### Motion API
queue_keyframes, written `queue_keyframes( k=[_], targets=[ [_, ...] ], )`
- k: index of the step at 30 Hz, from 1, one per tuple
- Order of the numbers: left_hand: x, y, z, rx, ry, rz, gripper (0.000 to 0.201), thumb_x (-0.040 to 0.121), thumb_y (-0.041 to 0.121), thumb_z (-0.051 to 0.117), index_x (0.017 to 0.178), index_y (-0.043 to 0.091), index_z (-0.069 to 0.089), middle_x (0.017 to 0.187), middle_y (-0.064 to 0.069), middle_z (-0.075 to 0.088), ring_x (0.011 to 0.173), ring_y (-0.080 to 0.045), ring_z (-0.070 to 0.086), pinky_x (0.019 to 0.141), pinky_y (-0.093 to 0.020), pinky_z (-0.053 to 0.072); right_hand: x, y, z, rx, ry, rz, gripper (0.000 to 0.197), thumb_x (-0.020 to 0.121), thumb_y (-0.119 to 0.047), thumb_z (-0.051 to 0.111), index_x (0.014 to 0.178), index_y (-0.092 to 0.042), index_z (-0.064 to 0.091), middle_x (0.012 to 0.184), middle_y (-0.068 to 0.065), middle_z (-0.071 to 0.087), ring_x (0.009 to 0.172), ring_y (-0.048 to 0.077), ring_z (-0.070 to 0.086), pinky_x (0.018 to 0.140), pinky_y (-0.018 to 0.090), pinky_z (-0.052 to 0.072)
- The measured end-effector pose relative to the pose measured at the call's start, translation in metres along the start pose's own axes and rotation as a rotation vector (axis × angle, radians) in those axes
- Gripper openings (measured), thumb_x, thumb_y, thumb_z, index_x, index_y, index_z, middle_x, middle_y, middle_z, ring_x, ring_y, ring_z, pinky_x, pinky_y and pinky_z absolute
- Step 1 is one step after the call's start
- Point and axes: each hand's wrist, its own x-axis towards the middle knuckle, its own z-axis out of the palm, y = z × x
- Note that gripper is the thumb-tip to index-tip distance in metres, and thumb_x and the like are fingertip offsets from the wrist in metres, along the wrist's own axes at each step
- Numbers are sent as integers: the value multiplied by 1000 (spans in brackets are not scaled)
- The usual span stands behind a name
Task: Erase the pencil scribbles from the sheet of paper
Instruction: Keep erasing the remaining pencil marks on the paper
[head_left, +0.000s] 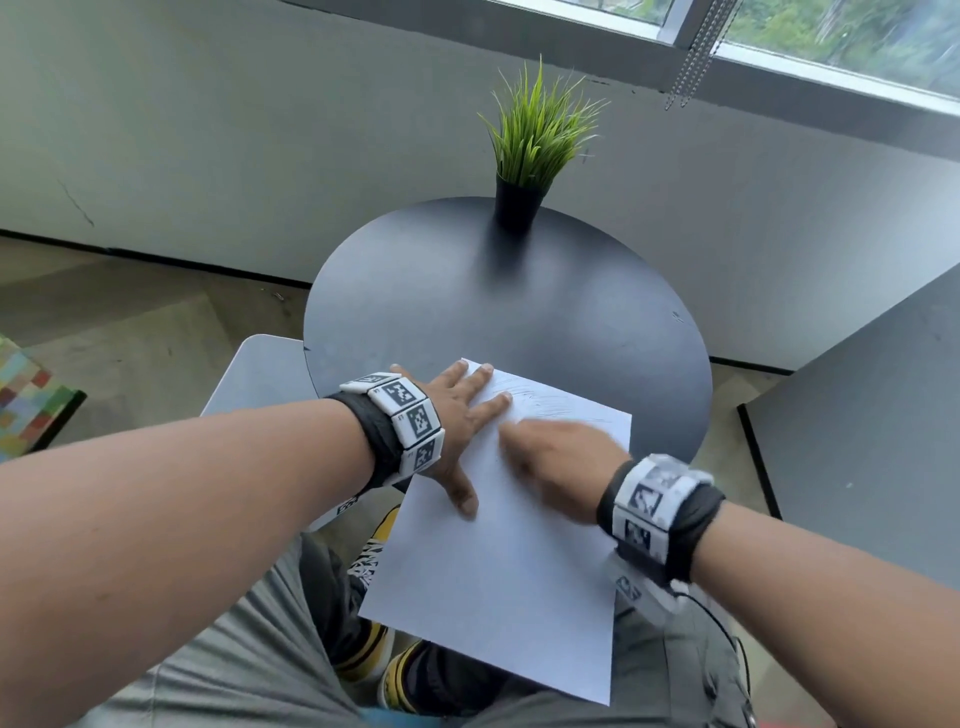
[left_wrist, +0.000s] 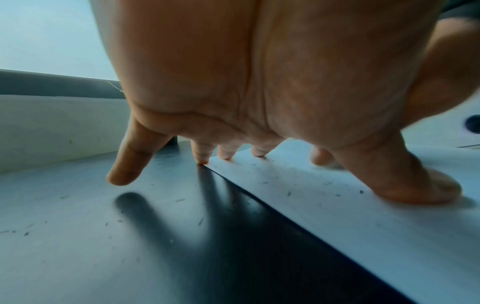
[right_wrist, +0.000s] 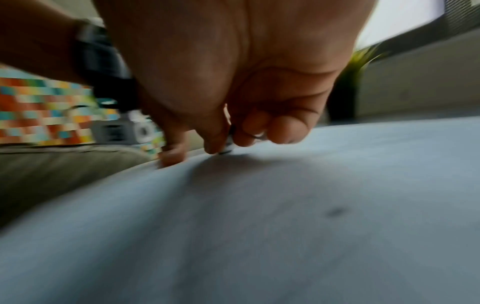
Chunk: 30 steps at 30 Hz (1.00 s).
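- Sheet of paper (head_left: 498, 561): white, lying under both hands on the round black table (head_left: 467, 291), its near half overhanging the edge above the lap.
- Pencil scribbles (head_left: 545, 402): faint grey strokes just beyond the right hand (head_left: 561, 467), beside the left fingertips.
- Left hand (head_left: 457, 415): flat and spread, pressing the sheet's left edge.
- Right hand: blurred, fingers curled, pinching a small eraser (right_wrist: 227, 147) against the paper.
- Risk: hard rubbing could crease or tear the unsupported sheet, or slide it off, should the left hand's pressure ease.
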Motion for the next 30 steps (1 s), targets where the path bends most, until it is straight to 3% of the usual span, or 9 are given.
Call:
queue_keyframes(
  k=[3,7,12,14,17,22,26,28,30],
  targets=[
    [1,0,1,21,9,0,148,47,92,68,156,36,-16,165,4,-25,153,-23,-20,101,-79,24,-11,-9,10,9,-115,-149,17,92,-23,51,107,-30,45,99,-8,54,89,21,54,71,39,46],
    [1,1,0,23,18,-5,146,49,91,69,156,37,-15,165,3,-23,153,-25,-18,101,-77,25,8,23,-6,23,54,146,9,98,-33,43,102,-26,45,94,-8,57,93,25,58,71,36,44],
    [0,2,0,37,20,-4,146,49,90,69,156,37,-15,165,2,-24,153,-25,-18,100,-76,28,-12,-19,10,39,-141,-141,17,91,-19,50,101,-28,41,97,-7,56,90,25,56,73,41,48],
    [-2,4,-4,33,10,-3,144,53,88,70,157,36,-15,165,1,-23,153,-26,-18,103,-73,28,-2,-3,-2,44,-94,-15,13,96,-28,47,108,-30,44,107,-8,60,96,23,58,75,39,47],
    [-5,5,-6,41,3,-9,143,55,87,70,157,35,-16,165,0,-23,153,-26,-18,104,-70,30,11,19,-11,-12,18,209,10,98,-30,41,105,-23,43,104,1,61,94,29,59,69,35,41],
    [-6,5,-4,41,1,-15,143,54,88,70,157,37,-16,165,2,-25,153,-25,-19,105,-71,27,-9,-16,6,2,-132,-77,14,94,-21,45,103,-28,37,102,-2,55,91,28,57,74,42,48],
    [-11,9,-11,47,-5,-2,139,59,84,71,158,35,-14,166,-3,-22,153,-30,-17,110,-65,27,11,24,-8,-55,47,210,5,98,-27,39,101,-24,40,99,0,58,91,30,59,70,38,46],
    [-13,9,-13,51,-10,-7,139,60,83,72,158,35,-14,166,-4,-21,153,-30,-17,110,-65,27,7,13,-3,-46,42,131,12,95,-20,40,105,-25,41,101,1,57,91,29,57,69,36,41],
    [-14,11,-14,61,-19,-7,138,61,82,72,158,36,-15,166,-4,-22,153,-31,-18,111,-65,26,-11,-13,7,4,-76,-94,18,91,-16,44,106,-26,42,100,0,55,90,29,56,71,40,45]
  ],
)
